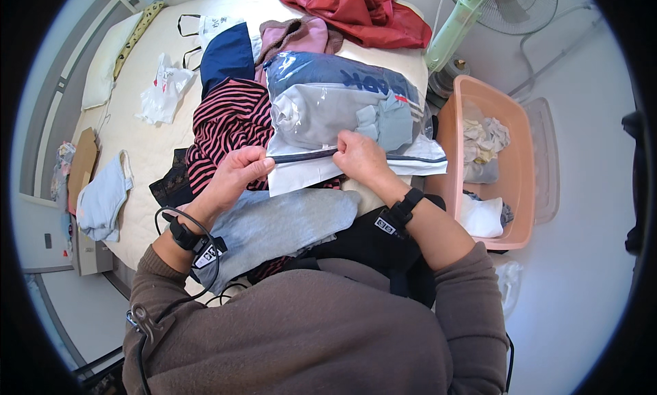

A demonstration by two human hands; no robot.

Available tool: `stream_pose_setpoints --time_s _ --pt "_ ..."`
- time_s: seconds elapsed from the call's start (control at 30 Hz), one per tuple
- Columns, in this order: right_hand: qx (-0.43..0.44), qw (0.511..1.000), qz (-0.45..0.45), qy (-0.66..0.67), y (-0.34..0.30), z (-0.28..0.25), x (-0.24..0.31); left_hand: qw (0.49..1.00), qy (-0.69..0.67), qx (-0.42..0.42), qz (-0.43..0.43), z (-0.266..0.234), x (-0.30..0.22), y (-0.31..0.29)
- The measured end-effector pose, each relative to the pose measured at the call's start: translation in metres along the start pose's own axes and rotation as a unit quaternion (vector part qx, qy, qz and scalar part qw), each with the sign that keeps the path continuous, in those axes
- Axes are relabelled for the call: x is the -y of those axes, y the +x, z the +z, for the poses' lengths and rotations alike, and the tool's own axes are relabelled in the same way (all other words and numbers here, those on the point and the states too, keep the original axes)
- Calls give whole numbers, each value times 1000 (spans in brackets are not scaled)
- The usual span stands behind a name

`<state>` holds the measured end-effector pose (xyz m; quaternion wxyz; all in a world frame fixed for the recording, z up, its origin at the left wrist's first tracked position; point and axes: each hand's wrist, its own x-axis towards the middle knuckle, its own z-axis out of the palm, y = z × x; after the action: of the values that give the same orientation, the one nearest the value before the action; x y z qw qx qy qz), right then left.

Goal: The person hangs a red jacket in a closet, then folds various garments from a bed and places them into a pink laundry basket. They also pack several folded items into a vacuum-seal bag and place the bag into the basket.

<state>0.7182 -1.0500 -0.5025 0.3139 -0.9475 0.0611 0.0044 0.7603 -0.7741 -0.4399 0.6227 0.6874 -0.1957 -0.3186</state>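
Observation:
A clear plastic zip bag [304, 114] lies on the bed in front of me, packed with grey, pale blue-green and navy clothes. Along its near edge runs a dark zip strip [304, 156] above a white plastic flap. My left hand [239, 170] pinches the left end of this strip between thumb and fingers. Farther along the strip, my right hand [361, 155] is closed on it, knuckles up; its fingertips are partly hidden. A black-and-pink striped garment [229, 125] lies left of the bag. Light grey-blue fabric [280, 214] is spread beneath my forearms.
A peach plastic tub [452, 183] with clothes stands at the right, beside a green-stemmed fan [457, 25]. Red fabric [359, 12], a navy cloth [227, 58], a white plastic bag [164, 90] and a pale blue garment [106, 200] lie on the bed.

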Motion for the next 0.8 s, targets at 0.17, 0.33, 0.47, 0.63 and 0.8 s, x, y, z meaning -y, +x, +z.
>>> stream_pose_setpoints --time_s 0.17,0.33,0.47,0.63,0.8 --pt "0 1000 -8 -29 -6 -9 -1 998 -59 -33 -20 2 2 -2" --pt "-31 997 -33 -66 -10 -19 -8 994 -97 -36 -21 0 0 -1" --pt "-47 995 -48 -76 -15 -15 -10 993 -99 -53 -28 1 -4 -3" --pt "-112 977 -178 -37 -31 -26 -17 975 -200 -99 0 0 -22 14" --pt "-219 928 -302 -22 -44 -42 -2 951 -286 44 105 -8 -60 48"
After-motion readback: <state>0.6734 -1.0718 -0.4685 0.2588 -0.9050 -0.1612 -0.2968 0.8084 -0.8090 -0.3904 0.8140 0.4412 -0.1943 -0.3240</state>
